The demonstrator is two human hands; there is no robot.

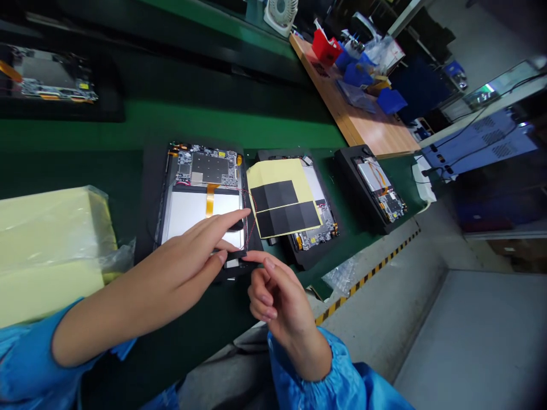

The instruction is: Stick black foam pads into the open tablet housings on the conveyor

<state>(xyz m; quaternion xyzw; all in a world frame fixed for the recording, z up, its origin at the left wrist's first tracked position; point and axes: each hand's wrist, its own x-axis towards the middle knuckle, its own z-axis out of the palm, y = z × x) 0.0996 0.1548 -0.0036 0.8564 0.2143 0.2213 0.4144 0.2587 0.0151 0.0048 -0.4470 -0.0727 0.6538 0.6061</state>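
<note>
My left hand (183, 267) reaches in from the left, its fingertips over the lower edge of an opened tablet (205, 171) in a black holder. The tablet shows a circuit board, an orange flex cable (209, 200) and a silver panel. A thin red wire (253, 228) runs near my fingers, and a small black piece (236, 225) lies under them. My right hand (277, 302) is curled at the holder's lower corner, its index finger stretched towards my left hand. Whether either hand pinches the wire is hidden. A yellow sheet with dark film (282, 196) lies over a second tablet (316, 222).
A third tablet (378, 191) sits in a black holder to the right on the green bench mat. A yellow foam block (51, 256) in plastic lies to the left. Another board (51, 74) lies at the far left. A wooden bench (354, 108) holds blue and red bins.
</note>
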